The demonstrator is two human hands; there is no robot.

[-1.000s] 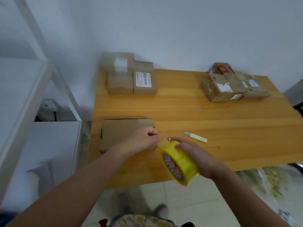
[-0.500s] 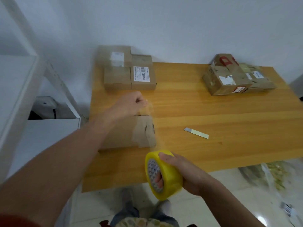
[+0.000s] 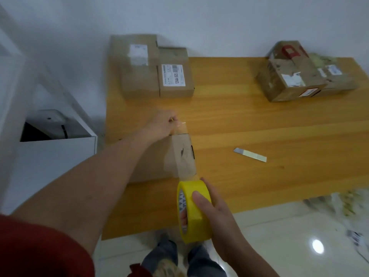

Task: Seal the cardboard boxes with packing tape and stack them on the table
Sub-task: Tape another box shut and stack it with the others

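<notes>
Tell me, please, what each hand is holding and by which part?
Left hand pinches the free end of the clear tape strip; right hand grips the yellow tape roll, thumb on its outer face, fingers through its core.

A white label (image 3: 173,75) on the rear box (image 3: 175,56) reads "12V4A 5525".

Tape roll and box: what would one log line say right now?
left hand pinches end of tape strip | right hand grips yellow tape roll | strip stretched over cardboard box on table | not yet cut
</notes>
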